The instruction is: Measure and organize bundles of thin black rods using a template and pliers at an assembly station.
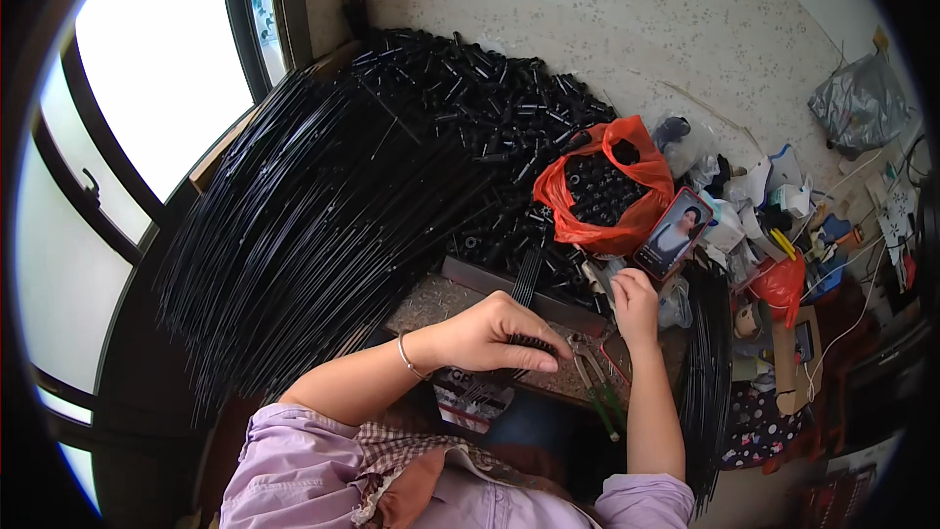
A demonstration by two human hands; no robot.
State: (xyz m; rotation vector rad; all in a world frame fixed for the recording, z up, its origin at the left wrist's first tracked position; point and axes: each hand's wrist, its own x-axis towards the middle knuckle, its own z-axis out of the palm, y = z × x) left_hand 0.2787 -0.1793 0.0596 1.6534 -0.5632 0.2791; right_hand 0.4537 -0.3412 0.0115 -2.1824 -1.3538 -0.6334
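My left hand (pixel 490 333), a bracelet at its wrist, is closed around a small bundle of thin black rods (pixel 529 274). The rods stick out past the hand on the far side, and a row of short dark ridged pieces shows beside the thumb. My right hand (pixel 636 306) is raised to the right of it, fingers curled together by the lower corner of a phone (pixel 674 233); what the fingers hold, if anything, is too small to make out. A pair of green-handled pliers (pixel 599 394) lies at the bench edge between the hands.
A large heap of long black rods (pixel 284 225) spreads to the left, with piled black tubular parts (pixel 480 88) behind. An orange-red bag (pixel 627 232) holds small black parts. More rods (pixel 707 362) hang at right near clutter. The worn bench (pixel 436 304) carries scraps.
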